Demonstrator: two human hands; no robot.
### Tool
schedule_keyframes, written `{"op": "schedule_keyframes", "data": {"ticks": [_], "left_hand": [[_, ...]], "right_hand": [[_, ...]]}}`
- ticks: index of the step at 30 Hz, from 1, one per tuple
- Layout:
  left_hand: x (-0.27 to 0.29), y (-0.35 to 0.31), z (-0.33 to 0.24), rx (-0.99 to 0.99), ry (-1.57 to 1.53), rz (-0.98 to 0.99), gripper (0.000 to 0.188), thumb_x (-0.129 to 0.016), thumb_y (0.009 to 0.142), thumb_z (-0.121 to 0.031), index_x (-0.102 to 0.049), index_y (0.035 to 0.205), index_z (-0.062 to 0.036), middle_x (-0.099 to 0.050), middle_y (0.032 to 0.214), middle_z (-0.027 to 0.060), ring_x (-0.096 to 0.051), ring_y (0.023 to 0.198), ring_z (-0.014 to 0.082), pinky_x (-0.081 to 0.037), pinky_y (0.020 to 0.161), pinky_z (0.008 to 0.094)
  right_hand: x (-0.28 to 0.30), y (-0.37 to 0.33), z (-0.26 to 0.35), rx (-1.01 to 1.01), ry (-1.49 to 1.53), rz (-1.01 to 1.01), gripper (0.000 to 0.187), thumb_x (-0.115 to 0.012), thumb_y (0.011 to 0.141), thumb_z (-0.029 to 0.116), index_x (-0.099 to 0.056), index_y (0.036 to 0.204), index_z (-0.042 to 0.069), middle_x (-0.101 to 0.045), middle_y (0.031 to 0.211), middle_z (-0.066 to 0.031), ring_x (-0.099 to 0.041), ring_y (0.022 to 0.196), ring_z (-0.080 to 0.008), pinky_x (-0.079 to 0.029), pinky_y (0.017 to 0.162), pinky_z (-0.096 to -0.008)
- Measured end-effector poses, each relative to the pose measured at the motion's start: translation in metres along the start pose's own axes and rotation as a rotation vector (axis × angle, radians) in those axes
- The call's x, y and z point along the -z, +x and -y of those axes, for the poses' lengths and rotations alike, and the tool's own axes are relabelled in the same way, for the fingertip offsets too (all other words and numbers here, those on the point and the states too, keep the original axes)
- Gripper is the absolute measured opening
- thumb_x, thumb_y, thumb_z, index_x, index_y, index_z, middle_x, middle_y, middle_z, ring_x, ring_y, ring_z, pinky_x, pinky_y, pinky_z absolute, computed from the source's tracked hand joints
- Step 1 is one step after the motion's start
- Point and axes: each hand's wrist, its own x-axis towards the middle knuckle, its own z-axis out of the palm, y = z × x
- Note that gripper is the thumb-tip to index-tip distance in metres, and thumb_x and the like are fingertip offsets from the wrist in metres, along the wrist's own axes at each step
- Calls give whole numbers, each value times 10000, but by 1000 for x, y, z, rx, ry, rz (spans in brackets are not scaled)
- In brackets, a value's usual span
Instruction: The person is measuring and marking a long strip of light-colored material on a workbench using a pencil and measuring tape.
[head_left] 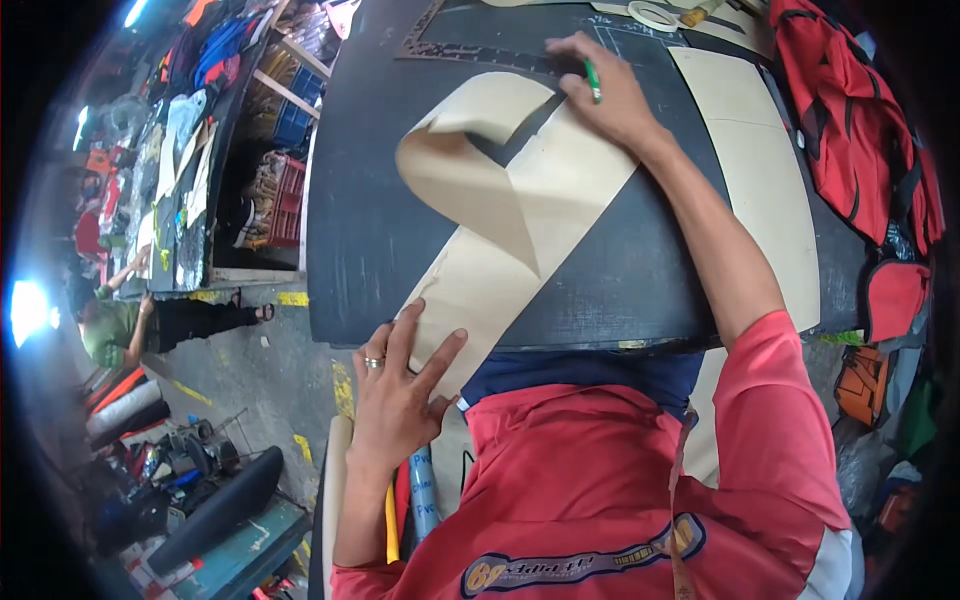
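Showing, at far left, a co-worker [115, 338] in a green shirt beside a cluttered bench [190, 180], then a blue crate [293, 112] and a red crate [287, 200] just off the left edge of a dark table [365, 240]. Pressing down, toward the table's near-left corner, with the widely spread fingers of the left hand [395, 410] on a tan paper strip [565, 205], with one end jutting past the near edge. Running diagonally from there toward the middle of the far edge, with one length curled over in a loop near a black angled ruler [470, 51]. Holding a green pen [593, 80] in the bent fingers of the right hand [615, 107], over the strip's far part; impossible to tell whether touching the paper. Bordered along the table's right side by a second tan sheet [760, 190] and, toward the far-right corner, by a red bag [835, 110].
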Motion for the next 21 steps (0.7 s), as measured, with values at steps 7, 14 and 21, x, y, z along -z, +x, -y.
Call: {"op": "schedule_keyframes", "data": {"ticks": [7,14,21], "left_hand": [[-10,3,-12,41,155,-15,907,-769,751,15,-639,1572,-349,-412,1734,163,-504,1421,409,-390,1064,555],[-25,48,-67,16,91,-51,934,-683,782,-56,-487,1685,-193,-271,1807,243,-264,1660,507,-138,1285,770],[-37,102,-121,71,-103,-25,1050,-788,940,-579,-416,1658,90,-191,1758,418,-182,1636,629,-199,1221,847]], "right_hand": [[61,-30,-34,12,-272,29,150,-744,986,111,-764,1126,62,-804,1103,-164,-738,1061,-417,-588,940,-483],[87,-60,31,-212,-284,-217,190,-733,1027,114,-743,1201,38,-786,1062,-228,-761,982,-424,-594,895,-458],[35,-126,159,-385,75,59,328,-837,975,223,-730,1216,27,-765,1060,-213,-711,969,-406,-573,900,-483]]}}
